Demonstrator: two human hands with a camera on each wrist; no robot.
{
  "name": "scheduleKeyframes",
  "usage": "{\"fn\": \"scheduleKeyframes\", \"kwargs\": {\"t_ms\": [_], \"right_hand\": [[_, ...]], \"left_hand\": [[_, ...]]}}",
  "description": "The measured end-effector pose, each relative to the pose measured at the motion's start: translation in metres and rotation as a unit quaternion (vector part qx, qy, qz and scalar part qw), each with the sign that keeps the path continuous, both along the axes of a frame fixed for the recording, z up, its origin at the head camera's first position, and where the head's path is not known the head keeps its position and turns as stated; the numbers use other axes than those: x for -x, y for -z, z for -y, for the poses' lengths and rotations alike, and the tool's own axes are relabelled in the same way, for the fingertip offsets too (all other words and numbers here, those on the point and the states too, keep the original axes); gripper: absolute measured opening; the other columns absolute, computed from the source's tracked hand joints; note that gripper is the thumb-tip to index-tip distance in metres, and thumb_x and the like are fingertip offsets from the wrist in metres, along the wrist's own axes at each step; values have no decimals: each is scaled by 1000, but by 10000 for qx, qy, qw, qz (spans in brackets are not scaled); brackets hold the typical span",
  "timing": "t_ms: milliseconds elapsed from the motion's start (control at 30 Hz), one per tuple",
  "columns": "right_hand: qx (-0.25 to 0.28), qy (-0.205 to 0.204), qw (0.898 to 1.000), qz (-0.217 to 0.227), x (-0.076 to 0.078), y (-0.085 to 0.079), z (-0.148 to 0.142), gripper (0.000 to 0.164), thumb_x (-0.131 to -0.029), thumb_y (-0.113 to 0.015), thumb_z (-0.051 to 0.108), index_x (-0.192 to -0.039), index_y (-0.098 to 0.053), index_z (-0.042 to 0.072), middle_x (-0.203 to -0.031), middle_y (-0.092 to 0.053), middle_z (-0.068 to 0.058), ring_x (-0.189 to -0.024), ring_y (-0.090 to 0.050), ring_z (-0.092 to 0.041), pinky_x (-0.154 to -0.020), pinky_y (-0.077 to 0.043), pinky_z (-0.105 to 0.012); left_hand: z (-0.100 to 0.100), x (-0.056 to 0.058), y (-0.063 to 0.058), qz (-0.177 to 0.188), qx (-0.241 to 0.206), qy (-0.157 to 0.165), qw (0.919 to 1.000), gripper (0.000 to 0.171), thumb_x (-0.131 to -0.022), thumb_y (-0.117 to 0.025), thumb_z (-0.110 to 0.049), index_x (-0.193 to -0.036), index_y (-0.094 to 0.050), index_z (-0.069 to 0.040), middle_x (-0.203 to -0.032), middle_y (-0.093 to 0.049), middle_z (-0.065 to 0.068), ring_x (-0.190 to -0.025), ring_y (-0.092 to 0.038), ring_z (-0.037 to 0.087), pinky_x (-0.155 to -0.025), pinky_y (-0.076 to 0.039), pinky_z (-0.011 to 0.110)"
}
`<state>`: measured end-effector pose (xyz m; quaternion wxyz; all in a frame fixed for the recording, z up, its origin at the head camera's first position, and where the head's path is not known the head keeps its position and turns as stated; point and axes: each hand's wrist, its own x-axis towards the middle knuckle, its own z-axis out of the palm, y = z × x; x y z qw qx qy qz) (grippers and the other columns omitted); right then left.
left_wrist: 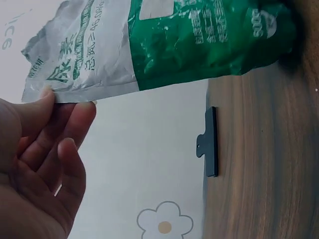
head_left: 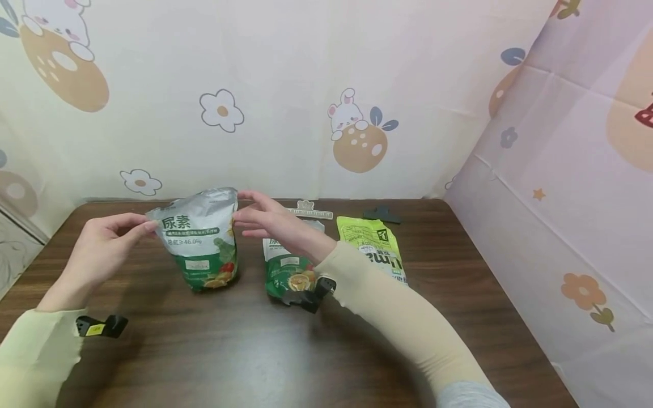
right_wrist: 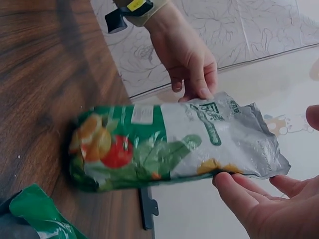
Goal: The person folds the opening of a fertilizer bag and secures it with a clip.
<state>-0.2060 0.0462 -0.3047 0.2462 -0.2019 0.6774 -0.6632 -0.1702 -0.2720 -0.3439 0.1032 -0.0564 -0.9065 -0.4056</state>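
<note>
A silver and green urea fertilizer bag (head_left: pixel 201 243) stands upright at the left of the table; whether its base touches the tabletop I cannot tell. My left hand (head_left: pixel 107 243) pinches its upper left edge between thumb and fingers, which the left wrist view shows close up. At the opposite side, my right hand (head_left: pixel 275 221) touches the bag's edge with fairly straight fingers, its thumb (right_wrist: pixel 313 117) apart from the bag. Under the right forearm lies a second green and silver bag (head_left: pixel 280 269), partly covered. To its right is a yellow-green bag (head_left: pixel 369 238), its lower part hidden by the sleeve.
A pale clip (head_left: pixel 308 211) lies at the table's back edge, behind the second bag. A dark clip (head_left: pixel 381 215) sits behind the yellow-green bag. Patterned cloth (head_left: pixel 285 113) rises behind the table (head_left: pixel 245 362) and along its right side.
</note>
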Motion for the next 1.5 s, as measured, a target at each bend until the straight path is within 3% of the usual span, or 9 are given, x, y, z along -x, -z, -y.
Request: {"fn": "scheduleKeyframes", "kwargs": {"t_ms": [233,533,867,967,1067,1300,1500], "right_hand": [[-207,-53,9995,-234,-7,-2,-2,67,-96,-62,23,-154,-30,12,-141,-47,-7,-125,-55,-22,-98,-47,-30],[-226,-51,9991,-344,-3,1,-8,58,-98,-61,16,-151,-38,11,-136,-51,-9,-124,-56,-28,-98,-48,-32],[-1207,125,9845,-1269,9,-12,-4,40,-100,-61,25,-137,-56,12,-131,-59,-1,-115,-60,-17,-94,-49,-30],[-1517,149,9709,-1847,13,-18,4,34,-100,-62,27,-132,-61,15,-125,-62,4,-113,-59,-11,-91,-48,-28],[-1896,146,9493,-2505,13,-26,14,30,-100,-62,27,-127,-65,16,-120,-65,6,-111,-59,-7,-91,-47,-25],[-2937,-70,8844,-3626,14,-40,41,24,-100,-61,24,-122,-69,17,-120,-68,8,-113,-57,-3,-92,-40,-16],[-3607,-350,8352,-4137,15,-44,59,24,-101,-61,26,-122,-70,21,-117,-68,12,-110,-58,0,-91,-40,-14]], "left_hand": [[-1,-1,5,-256,-29,-72,9996,28,-97,-67,-31,-109,-74,-6,-87,-71,-12,-82,-54,6,-66,-40,19],[2,-1,8,71,-228,76,9997,31,-99,-64,-33,-113,-71,-7,-93,-69,-15,-88,-54,7,-69,-41,19],[-1,1,13,81,-492,126,9987,28,-96,-68,-31,-112,-69,-8,-89,-67,-12,-80,-55,9,-63,-43,23],[-4,3,15,-51,-724,110,9973,24,-93,-73,-24,-108,-69,-6,-85,-68,-9,-75,-56,9,-60,-43,24],[-7,5,16,-213,-937,109,9953,21,-90,-76,-17,-106,-69,-4,-84,-68,-9,-72,-58,8,-58,-42,23],[-11,7,20,-369,-1007,54,9942,21,-89,-77,-15,-106,-70,-4,-85,-67,-12,-71,-57,11,-56,-41,23],[-14,8,20,-593,-905,22,9941,18,-90,-77,-15,-102,-71,-4,-84,-66,-13,-70,-55,11,-56,-40,22]]}}
